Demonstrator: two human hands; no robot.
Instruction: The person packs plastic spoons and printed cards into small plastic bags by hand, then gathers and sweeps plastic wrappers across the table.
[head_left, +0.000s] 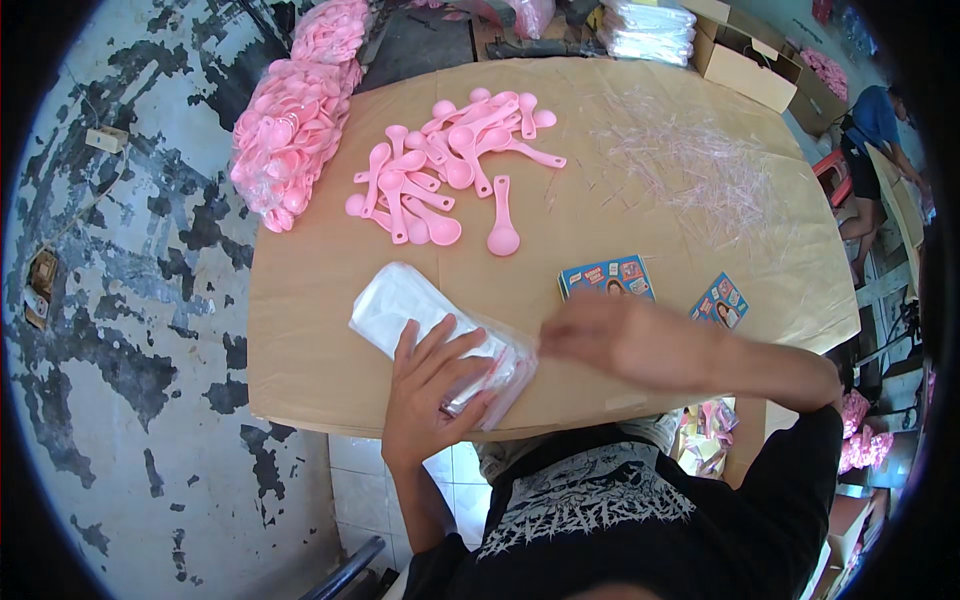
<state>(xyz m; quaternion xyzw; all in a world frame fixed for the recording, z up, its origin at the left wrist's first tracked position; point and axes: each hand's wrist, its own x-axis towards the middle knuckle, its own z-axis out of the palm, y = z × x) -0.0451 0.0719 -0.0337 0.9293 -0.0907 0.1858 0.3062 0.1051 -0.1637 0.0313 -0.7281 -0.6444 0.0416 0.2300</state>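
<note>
On the near part of the table lies a stack of clear plastic bags (412,308), set at a slant. My left hand (432,385) rests on the stack, its fingers spread over the bags. My right hand (610,335) is just right of the stack's near corner; motion smears its fingers, so I cannot tell what they hold. Behind that hand is a pile of blue printed cards (607,272), partly covered by it. A smaller blue card (720,302) lies above my right forearm. One pink measuring spoon (503,222) lies apart from a heap of similar pink spoons (440,165).
Thin clear strips (705,165) are scattered at the table's (300,330) far right. Bulging bags of pink spoons (295,130) stand by the far left edge. Beyond the table are stacked clear packets (648,30) and a cardboard box (745,65). Another person (875,130) sits far right.
</note>
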